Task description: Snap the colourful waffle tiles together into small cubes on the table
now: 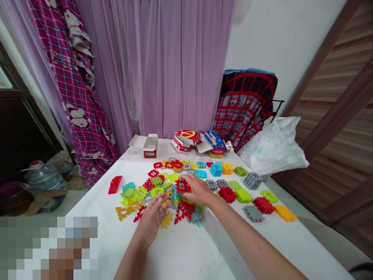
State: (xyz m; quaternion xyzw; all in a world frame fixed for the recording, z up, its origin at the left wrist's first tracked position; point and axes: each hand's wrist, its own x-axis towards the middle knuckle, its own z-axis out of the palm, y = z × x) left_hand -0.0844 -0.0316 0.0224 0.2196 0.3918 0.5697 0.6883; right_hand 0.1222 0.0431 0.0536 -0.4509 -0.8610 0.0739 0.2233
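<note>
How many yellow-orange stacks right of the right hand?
2: far yellow-orange stack beside the light-blue stack; near yellow-orange stack beside a red stack. The right forearm may hide others.

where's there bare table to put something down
Bare white tabletop: between your left forearm and right forearm; also between the lone red item and leftmost open carton. Crowded: around both hands, amid jumbled interlocking pieces, and among stacks rightward.
</note>
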